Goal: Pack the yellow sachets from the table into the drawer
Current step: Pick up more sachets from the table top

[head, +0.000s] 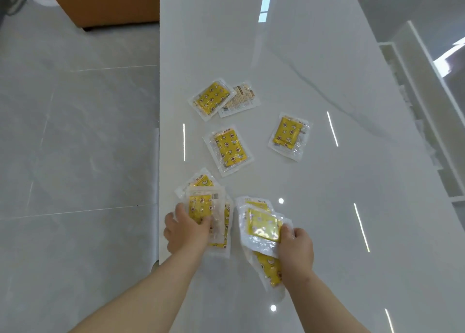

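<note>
Several yellow sachets in clear wrappers lie on the glossy white table. My left hand grips a small stack of sachets near the table's left edge. My right hand grips another bunch of sachets, with one more hanging beneath it. Loose on the table are a sachet in the middle, one to the right, and one farther back overlapping a sachet turned face down. No drawer is in view.
Grey tiled floor lies left of the table. An orange piece of furniture stands at the far left corner. A white shelf unit runs along the table's right side.
</note>
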The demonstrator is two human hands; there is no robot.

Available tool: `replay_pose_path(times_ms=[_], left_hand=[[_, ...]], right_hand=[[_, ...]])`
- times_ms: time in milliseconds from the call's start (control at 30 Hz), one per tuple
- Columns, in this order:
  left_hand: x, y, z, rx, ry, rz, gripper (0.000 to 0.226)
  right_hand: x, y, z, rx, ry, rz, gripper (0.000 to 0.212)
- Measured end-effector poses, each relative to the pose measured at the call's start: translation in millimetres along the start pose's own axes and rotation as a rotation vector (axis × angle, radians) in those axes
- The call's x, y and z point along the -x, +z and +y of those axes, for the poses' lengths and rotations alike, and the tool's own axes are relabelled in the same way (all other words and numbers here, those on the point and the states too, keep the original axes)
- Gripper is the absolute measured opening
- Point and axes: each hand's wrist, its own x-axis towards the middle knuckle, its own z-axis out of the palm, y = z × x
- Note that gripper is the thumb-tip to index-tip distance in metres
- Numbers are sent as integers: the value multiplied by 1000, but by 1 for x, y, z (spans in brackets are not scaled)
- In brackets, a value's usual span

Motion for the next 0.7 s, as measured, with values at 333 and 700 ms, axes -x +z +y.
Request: replay_pose_path(times_ms=[333, 700], left_hand=[[5, 8, -14, -118, 282, 153, 28], [114, -55, -5, 782, 50, -539, 24]], right_hand=[[16, 15, 32, 40, 72, -60, 18], [95, -36, -14, -141, -233, -54, 20]])
